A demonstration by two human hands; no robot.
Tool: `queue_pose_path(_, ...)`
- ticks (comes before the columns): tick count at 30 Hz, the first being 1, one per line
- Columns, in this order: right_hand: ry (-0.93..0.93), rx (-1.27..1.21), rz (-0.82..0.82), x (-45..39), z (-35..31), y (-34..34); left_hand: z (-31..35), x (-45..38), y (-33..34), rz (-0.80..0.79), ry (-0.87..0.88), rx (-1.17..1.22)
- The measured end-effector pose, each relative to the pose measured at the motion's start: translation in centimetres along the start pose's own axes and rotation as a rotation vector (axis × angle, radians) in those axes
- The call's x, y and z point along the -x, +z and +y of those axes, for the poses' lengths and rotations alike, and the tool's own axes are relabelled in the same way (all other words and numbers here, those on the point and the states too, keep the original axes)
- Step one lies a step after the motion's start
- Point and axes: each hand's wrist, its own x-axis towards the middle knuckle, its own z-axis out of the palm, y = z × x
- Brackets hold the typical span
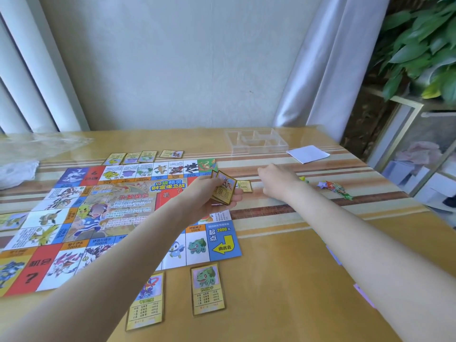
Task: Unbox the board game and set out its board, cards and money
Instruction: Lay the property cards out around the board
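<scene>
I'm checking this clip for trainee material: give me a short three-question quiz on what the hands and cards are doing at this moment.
1. True or false: the left hand holds a small stack of cards.
2. Multiple choice: where does the clear plastic tray sit? A) on the board, B) at the far side of the table beyond the board's right corner, C) in the right hand.
3. Fill in: the green-creature card lies just off the board's ____ edge.

Key
1. True.
2. B. It stands on the table, beside a white paper.
3. Near. It lies flat by a second card; the right hand reaches towards a single card past the board's right edge.
</scene>
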Motion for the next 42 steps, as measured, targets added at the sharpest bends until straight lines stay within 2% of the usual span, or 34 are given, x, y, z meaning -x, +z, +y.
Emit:
queue_pose_path(2,-0.031,0.069,0.071,0.1,-0.2,0.2,0.0,0.2,-0.1,0.009,0.001,0.008)
queue_pose_path(6,-0.048,-0.019,0.115,0.4,1.2,-0.5,0.2,0.3,-0.6,0.02,0.002,0.052)
queue_pose_path(8,0.086,-0.313,0.202,-0.1,2.1,-1.7,0.3,0.2,-0.7,0.032,0.003,0.116)
queue_pose_path(10,0.148,-0.846,0.294,-0.3,1.8,-3.6,0.4,0.2,-0.6,0.038,0.014,0.201)
queue_pose_path(11,0.116,-1.12,0.292,-0.2,1.2,-4.6,0.4,0.2,-0.4,0.032,0.025,0.25)
queue_pose_path(13,0.034,-1.581,0.157,0.5,-0.8,-6.0,0.6,0.5,0.0,0.008,0.039,0.374)
queue_pose_path(15,-0.002,-1.738,0.071,1.1,-2.9,-6.6,1.0,1.1,0.1,-0.021,0.059,0.485)
queue_pose_path(18,-0.025,-1.859,0.065,1.3,-5.3,-6.1,1.6,2.1,-0.7,-0.081,0.11,0.508)
queue_pose_path(22,-0.117,-1.756,0.133,1.2,-8.0,-5.4,2.0,3.2,-1.9,-0.098,0.195,0.424)
queue_pose_path(24,-0.153,-1.784,0.135,1.0,-8.5,-5.4,2.1,3.7,-2.9,-0.074,0.228,0.385)
queue_pose_path(29,-0.162,-1.701,0.135,0.9,-8.8,-5.9,2.7,4.7,-6.0,-0.072,0.217,0.332)
queue_pose_path(35,-0.208,-1.536,0.166,0.8,-9.7,-7.4,3.2,5.7,-7.1,-0.172,0.215,0.356)
queue_pose_path(37,-0.213,-1.474,0.154,0.8,-9.8,-7.5,3.3,5.8,-7.1,-0.177,0.224,0.357)
queue_pose_path(42,-0.244,-1.369,0.03,2.1,-9.9,-7.5,3.0,6.9,-7.8,-0.102,0.204,0.15)
